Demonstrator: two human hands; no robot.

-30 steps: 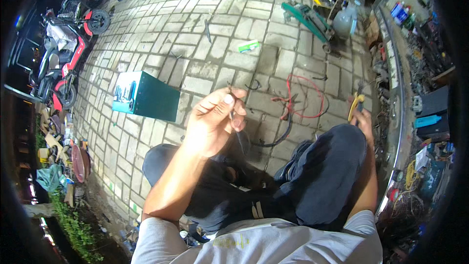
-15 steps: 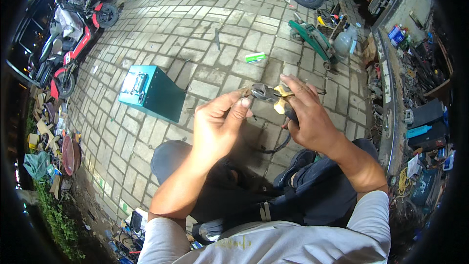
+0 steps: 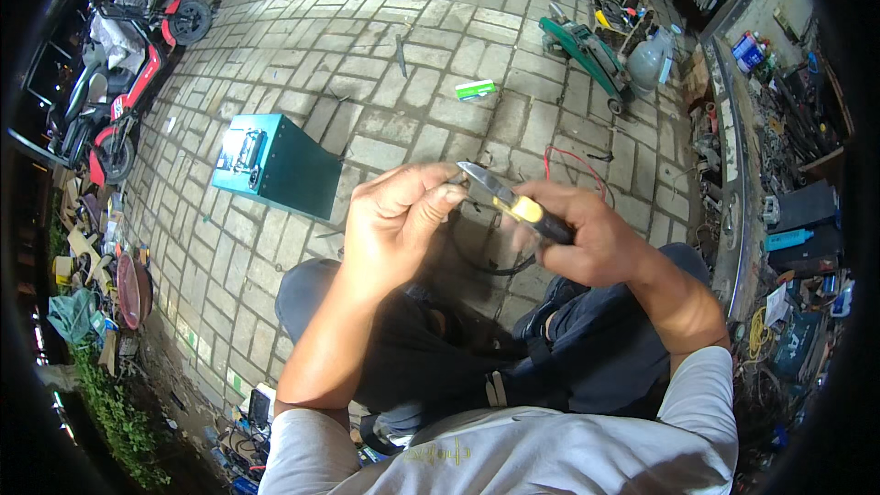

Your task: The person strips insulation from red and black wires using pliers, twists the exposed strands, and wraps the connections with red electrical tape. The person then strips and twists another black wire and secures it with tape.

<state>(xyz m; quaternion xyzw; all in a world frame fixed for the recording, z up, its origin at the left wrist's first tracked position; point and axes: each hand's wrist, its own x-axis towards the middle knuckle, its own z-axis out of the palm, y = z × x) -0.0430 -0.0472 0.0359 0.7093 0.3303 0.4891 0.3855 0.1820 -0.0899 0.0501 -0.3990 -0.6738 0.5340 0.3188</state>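
Note:
My right hand (image 3: 587, 229) is closed round the yellow-and-black handles of a pair of pliers (image 3: 527, 211). Their grey metal jaws point up and left, with the tip right beside my left fingertips. Thumb and forefinger of my left hand (image 3: 394, 220) are pinched together on a thin dark cable end, mostly hidden by the fingers. Below the hands a black cable (image 3: 495, 271) hangs in a loop above my feet. A red wire (image 3: 577, 158) arcs behind my right hand, and where it ends I cannot tell.
A teal metal box (image 3: 293, 170) stands left on the paving, with a small green-and-white box (image 3: 475, 90) ahead. A green trolley jack (image 3: 587, 60) and a clear jug (image 3: 651, 62) lie far right. Cluttered shelving (image 3: 797, 220) lines the right; a red scooter (image 3: 137, 82) stands far left.
The pliers have turned so their jaws point up and left, and my right hand has moved slightly down. A red wire has come into sight behind it. My left hand keeps its pinch.

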